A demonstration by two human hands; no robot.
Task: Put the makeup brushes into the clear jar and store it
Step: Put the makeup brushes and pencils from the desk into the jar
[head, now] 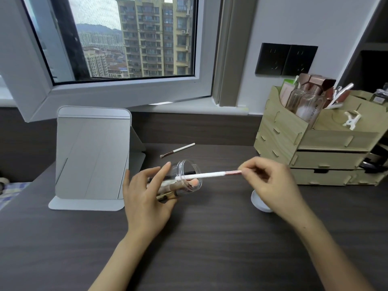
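Jar (184, 177) in my left hand (144, 198), lifted off the desk (210, 248) and tipped on its side, mouth facing right toward my other hand. Left fingers wrapped round the jar body, index raised along the top. Several brushes already inside, heads toward the mouth as far as I can tell.

Right hand (270, 183) pinches a white-handled brush (207, 175) by its rose-metal end, thumb and fingertips closed on it. Bristle end hidden in my fingers.

Key relation: brush lies nearly level, long axis running left-right, almost in line with the jar's axis. Its white tail end sits right at the jar rim, seemingly just crossing it. Jar is to the left of my right fingers; the push must go leftward along the handle.

One more brush (177, 150) lies on the desk behind the jar, angled, well clear of both hands, a little nearer my left. White lid (260, 203) sits under my right wrist. Organizer (315, 143) at right, likely the storing place.
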